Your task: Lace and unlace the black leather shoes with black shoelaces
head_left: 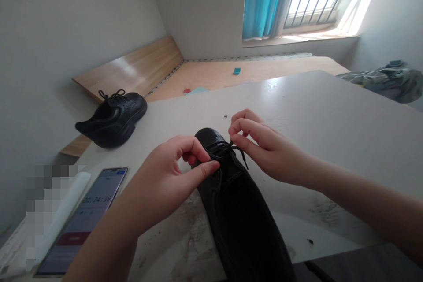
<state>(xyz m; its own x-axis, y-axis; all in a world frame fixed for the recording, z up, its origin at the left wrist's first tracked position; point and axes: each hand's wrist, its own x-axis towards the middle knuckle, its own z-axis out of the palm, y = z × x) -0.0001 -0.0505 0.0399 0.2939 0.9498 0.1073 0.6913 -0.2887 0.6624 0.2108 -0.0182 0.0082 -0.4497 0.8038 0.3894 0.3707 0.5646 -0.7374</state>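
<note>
A black leather shoe [211,202] lies with its toe pointing away from me and its opening towards me. Across its front runs a black shoelace [243,157], with one loose end hanging over the right side. My left hand [178,172] pinches part of the lace between thumb and forefinger at the left of the tongue. On the other side, my right hand [261,145] is closed on another part of the lace, just above the shoe. The fingertips hide the exact shape of the lace between them.
A second black shoe [115,119], its lace tied in a bow, stands at the table's left edge. A phone [82,220] showing a timer lies at the lower left. Dirt specks [309,241] dot the white table [307,110]. Bunched cloth [390,81] lies beyond at the right.
</note>
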